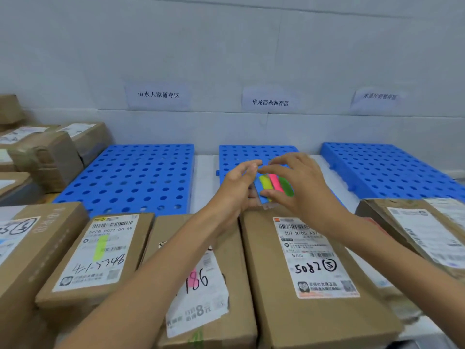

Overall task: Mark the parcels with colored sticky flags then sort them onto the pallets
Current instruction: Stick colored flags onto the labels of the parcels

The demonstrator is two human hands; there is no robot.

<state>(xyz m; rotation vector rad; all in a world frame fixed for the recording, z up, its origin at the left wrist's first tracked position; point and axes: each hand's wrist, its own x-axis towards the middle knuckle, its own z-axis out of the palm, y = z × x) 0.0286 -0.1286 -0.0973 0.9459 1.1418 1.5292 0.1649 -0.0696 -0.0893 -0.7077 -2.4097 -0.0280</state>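
Note:
My left hand (pixel 235 190) holds a pad of sticky flags (pixel 273 186) with blue, yellow, pink and green strips, above the middle blue pallet (pixel 241 153). My right hand (pixel 299 183) curls over the pad, fingertips at its top and thumb at its lower edge. Below lie cardboard parcels: one with a green flag on its label (pixel 95 250), one with a pink flag under my left forearm (pixel 201 280), and one marked 5082 (pixel 314 268) showing no flag. Two more blue pallets lie to the left (pixel 133 177) and right (pixel 392 170).
Paper signs hang on the wall above each pallet. More parcels are stacked at the far left (pixel 42 157), at the near left (pixel 22 245) and at the right (pixel 422 230). White floor strips separate the pallets.

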